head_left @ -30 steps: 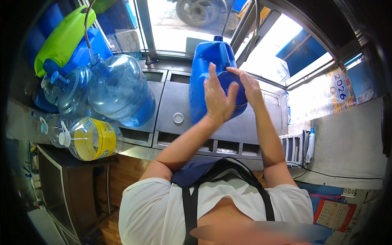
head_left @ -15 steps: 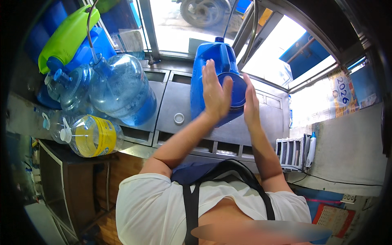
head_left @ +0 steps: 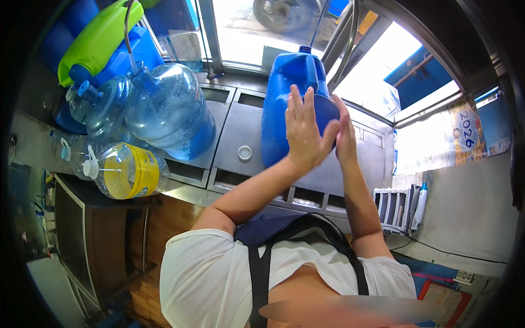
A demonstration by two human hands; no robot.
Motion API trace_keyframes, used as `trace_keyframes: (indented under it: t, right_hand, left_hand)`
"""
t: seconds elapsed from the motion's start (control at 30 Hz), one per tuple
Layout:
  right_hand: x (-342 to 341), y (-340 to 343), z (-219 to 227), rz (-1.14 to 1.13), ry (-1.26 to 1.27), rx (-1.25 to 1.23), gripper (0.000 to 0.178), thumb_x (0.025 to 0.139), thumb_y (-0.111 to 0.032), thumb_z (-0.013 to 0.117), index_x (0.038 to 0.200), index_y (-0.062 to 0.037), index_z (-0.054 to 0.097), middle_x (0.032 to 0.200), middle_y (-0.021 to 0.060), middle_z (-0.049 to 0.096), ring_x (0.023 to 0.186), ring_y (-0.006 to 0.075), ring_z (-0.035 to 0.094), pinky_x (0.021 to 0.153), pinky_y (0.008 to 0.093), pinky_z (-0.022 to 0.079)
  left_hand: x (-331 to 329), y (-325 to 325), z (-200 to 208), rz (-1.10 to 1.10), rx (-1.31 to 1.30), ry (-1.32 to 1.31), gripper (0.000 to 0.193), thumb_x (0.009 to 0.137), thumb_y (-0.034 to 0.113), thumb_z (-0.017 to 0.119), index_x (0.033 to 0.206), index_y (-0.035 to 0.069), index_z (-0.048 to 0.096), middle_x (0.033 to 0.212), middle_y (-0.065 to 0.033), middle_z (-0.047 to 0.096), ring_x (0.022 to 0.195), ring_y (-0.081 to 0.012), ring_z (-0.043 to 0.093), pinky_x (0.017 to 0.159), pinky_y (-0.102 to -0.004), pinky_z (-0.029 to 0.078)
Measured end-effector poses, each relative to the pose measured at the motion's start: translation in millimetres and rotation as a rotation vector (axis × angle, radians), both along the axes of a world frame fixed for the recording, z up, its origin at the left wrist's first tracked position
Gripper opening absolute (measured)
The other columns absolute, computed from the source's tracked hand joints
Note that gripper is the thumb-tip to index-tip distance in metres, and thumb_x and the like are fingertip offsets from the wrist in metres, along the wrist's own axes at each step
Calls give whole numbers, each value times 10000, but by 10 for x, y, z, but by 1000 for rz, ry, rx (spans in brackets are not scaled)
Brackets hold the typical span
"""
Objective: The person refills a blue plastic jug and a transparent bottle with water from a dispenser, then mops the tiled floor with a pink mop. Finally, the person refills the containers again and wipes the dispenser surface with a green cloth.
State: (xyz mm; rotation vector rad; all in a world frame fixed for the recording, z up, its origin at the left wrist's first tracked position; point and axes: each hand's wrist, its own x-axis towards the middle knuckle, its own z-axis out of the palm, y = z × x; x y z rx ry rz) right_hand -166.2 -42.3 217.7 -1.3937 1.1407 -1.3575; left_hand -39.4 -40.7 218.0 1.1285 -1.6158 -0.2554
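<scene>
A blue plastic jug (head_left: 273,120) stands on the metal counter, a thin hose at its small upper neck. Its big round blue lid (head_left: 326,109) faces me and is partly covered by my hands. My left hand (head_left: 307,130) is open in front of the lid, fingers stretched upward. At the lid's right edge, my right hand (head_left: 345,134) is also open, its fingers extended. The two hands are close together; whether they press on the lid I cannot tell. Left of the jug, a white ring-shaped cap (head_left: 244,153) lies on the counter.
A large clear-blue water bottle (head_left: 169,109) with a hose in its neck stands at the left. Beside it are a smaller round bottle (head_left: 109,106), a yellow-labelled bottle (head_left: 131,170) and a green jug (head_left: 98,41). A white rack (head_left: 391,210) is at the right. Slots (head_left: 306,198) line the counter's front.
My hands have moved closer together, the left one shifting right across the lid. The whole view has shifted slightly. The jug and the white cap keep their places on the counter.
</scene>
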Motion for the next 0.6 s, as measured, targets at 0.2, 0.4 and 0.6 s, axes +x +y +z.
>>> trace_keyframes:
  t: [0.2, 0.4, 0.6]
  right_hand:
    - [65, 360, 277, -244, 724, -220, 864, 848, -642, 654, 1449, -51, 462, 1427, 206, 477, 1352, 339, 436, 1102, 444, 366]
    - [-117, -487, 420, 537, 1232, -638, 924, 550, -589, 861, 1389, -400, 523, 1464, 131, 466, 1322, 393, 445, 1061, 618, 383]
    - [329, -128, 399, 61, 1376, -277, 724, 733, -534, 711, 1405, -335, 532, 1507, 182, 416, 1329, 487, 413, 1023, 668, 374]
  left_hand:
    - [437, -629, -108, -593, 157, 204, 800, 971, 652, 382, 1527, 79, 324, 1591, -215, 283, 1472, -408, 261, 1180, -472, 244]
    - [979, -655, -799, -680, 117, 84, 1457, 528, 743, 809, 1586, 153, -1, 1605, -316, 23, 1501, -466, 30, 1192, -551, 172]
    - [997, -282, -1658, -515, 358, 28, 1722, 324, 530, 985, 1564, 170, -155, 1579, -364, -11, 1482, -514, 13, 1201, -558, 172]
